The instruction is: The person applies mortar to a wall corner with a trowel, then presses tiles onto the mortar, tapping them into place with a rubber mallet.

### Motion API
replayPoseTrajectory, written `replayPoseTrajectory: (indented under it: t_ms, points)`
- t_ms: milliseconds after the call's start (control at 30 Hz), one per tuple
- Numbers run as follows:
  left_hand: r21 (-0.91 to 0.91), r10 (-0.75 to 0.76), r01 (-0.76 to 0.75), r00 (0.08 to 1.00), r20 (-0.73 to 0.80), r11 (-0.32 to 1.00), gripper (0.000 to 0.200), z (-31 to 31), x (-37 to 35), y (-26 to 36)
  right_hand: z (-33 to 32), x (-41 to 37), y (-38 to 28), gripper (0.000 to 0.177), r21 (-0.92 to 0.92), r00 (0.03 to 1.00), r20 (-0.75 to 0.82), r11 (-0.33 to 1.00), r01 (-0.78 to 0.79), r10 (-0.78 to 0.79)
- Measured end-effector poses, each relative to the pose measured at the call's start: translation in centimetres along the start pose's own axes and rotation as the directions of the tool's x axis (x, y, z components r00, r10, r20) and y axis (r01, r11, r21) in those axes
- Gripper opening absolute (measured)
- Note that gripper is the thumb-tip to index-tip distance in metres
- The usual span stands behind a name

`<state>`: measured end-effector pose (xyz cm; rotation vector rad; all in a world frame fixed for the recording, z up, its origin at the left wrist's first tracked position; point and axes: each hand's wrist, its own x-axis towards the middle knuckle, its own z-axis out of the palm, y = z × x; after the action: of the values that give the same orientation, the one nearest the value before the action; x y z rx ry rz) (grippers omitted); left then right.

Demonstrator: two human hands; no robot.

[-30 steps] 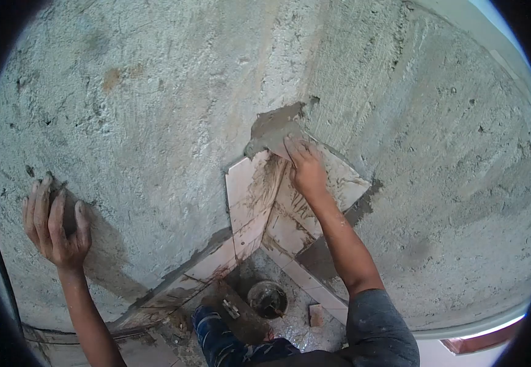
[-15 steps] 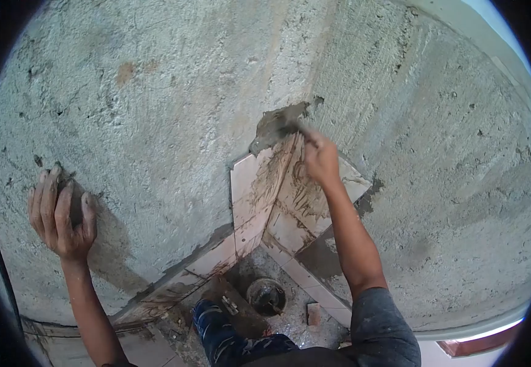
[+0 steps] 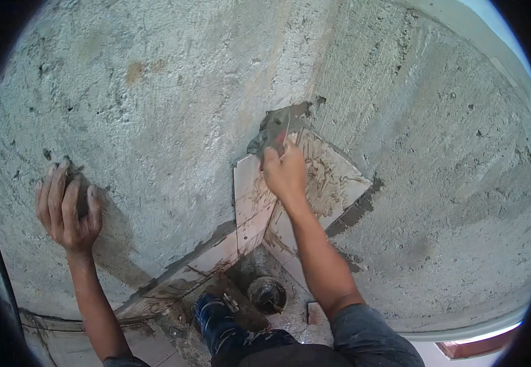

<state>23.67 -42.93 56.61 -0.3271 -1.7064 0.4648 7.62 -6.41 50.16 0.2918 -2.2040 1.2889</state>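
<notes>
Fingers, right hand (image 3: pixel 285 176): gripping thin tool (image 3: pixel 283 138) at mortar (image 3: pixel 271 125), 12 o'clock | left hand (image 3: pixel 70 211): open, at wall (image 3: pixel 174 122), 9 o'clock

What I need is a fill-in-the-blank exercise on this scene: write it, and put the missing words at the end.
1. The left hand is raised in front of a rough, grey ____.
2. The damp mortar lies just above the pale, smeared ____.
3. The round bucket stands below on the ____.
4. The right hand reaches out on an arm with a short, dark grey ____.

Missing words: wall; tiles; floor; sleeve.
</notes>
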Motion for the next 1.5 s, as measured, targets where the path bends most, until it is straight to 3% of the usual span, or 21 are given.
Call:
replayPoseTrajectory:
  t_ms: [33,100,200,233,300,333,433,467,500,533,600,633,700,800,933,1067,1133,1267,1367,1433,1500]
  points:
    - [0.007,-0.002,0.002,1.000,0.002,1.000,0.027,0.0,0.0,0.0,0.7,-0.7,-0.1,0.028,0.004,1.000,0.004,1.000,0.004,-0.004]
    - [-0.012,-0.012,0.012,1.000,-0.010,1.000,0.026,-0.1,0.3,0.2,2.1,-2.0,-0.6,0.025,0.277,0.992,0.011,0.953,-0.126,0.128]
    - [-0.002,-0.031,0.031,0.999,-0.028,1.000,0.023,-0.1,0.6,0.3,2.5,-4.1,-3.2,0.024,0.391,0.968,-0.071,0.900,-0.193,0.239]
    - [-0.014,-0.030,0.029,0.999,-0.035,0.999,0.023,-0.2,0.5,0.3,2.9,-4.4,-3.2,0.024,0.390,0.970,-0.062,0.900,-0.194,0.236]
    - [-0.027,-0.019,0.018,1.000,-0.021,0.999,0.026,-0.4,0.3,0.1,4.0,-4.7,-2.8,0.020,0.631,0.930,-0.165,0.759,-0.157,0.329]
    - [-0.037,-0.030,0.030,0.999,-0.015,0.999,0.025,-0.4,0.5,0.2,4.1,-4.7,-2.5,0.020,0.635,0.933,-0.159,0.757,-0.155,0.324]
    - [-0.050,-0.046,0.045,0.999,-0.012,0.998,0.024,-0.5,0.7,0.3,4.4,-4.6,-0.9,0.020,0.582,0.945,-0.228,0.811,-0.061,0.235]
    - [-0.047,-0.043,0.042,0.999,-0.019,0.998,0.024,-0.4,0.7,0.3,4.8,-4.4,-0.4,0.024,0.245,0.956,-0.289,0.963,0.114,-0.039]
    - [-0.049,-0.039,0.038,0.999,-0.026,0.998,0.023,-0.4,0.7,0.3,5.0,-4.4,0.1,0.029,-0.124,0.916,-0.249,0.949,0.291,-0.314]
    - [-0.054,-0.042,0.040,0.999,-0.025,0.998,0.023,-0.4,0.6,0.3,5.2,-5.0,0.4,0.029,-0.128,0.917,-0.247,0.949,0.289,-0.312]
    - [-0.047,-0.041,0.041,0.999,-0.010,0.998,0.023,-0.4,0.5,0.2,5.2,-6.7,-0.2,0.042,-0.465,0.920,0.002,0.814,0.347,-0.391]
    - [-0.050,-0.042,0.042,0.999,-0.009,0.998,0.023,-0.4,0.4,0.2,4.7,-7.2,-0.2,0.042,-0.467,0.921,0.003,0.814,0.346,-0.390]
    - [-0.058,-0.051,0.051,0.999,-0.005,0.997,0.022,-0.4,0.4,0.2,2.9,-7.6,0.1,0.050,-0.466,0.909,0.162,0.782,0.414,-0.385]
    - [-0.062,-0.052,0.052,0.999,-0.007,0.997,0.022,-0.5,0.5,0.2,-0.7,-6.5,-0.1,0.048,-0.399,0.890,0.217,0.795,0.456,-0.401]
    - [-0.072,-0.060,0.060,0.998,-0.006,0.996,0.023,-0.5,0.4,0.3,-1.6,-3.5,0.2,0.049,-0.496,0.911,0.064,0.779,0.384,-0.408]
    - [-0.074,-0.052,0.051,0.999,-0.010,0.996,0.022,-0.5,0.4,0.2,1.8,-2.7,2.6,0.051,-0.528,0.906,0.037,0.761,0.376,-0.422]
    - [-0.071,-0.061,0.060,0.998,-0.007,0.996,0.022,-0.6,0.4,0.2,2.8,-4.4,4.8,0.054,-0.508,0.869,0.094,0.727,0.462,-0.486]
    - [-0.086,-0.046,0.045,0.999,-0.007,0.995,0.023,-0.6,0.3,0.2,-1.4,-4.3,3.9,0.056,-0.519,0.840,0.195,0.674,0.526,-0.506]
    - [-0.072,-0.043,0.041,0.999,-0.027,0.997,0.021,-0.5,0.4,0.1,-2.6,-1.7,3.5,0.055,-0.548,0.894,0.135,0.719,0.427,-0.428]
    - [-0.056,-0.029,0.027,0.999,-0.038,0.998,0.019,-0.4,0.6,0.0,-2.1,0.6,4.3,0.053,-0.543,0.888,-0.021,0.751,0.375,-0.459]
    - [-0.064,-0.028,0.026,0.999,-0.044,0.998,0.020,-0.3,0.5,0.0,-0.3,0.3,6.0,0.052,-0.565,0.862,-0.025,0.719,0.405,-0.506]
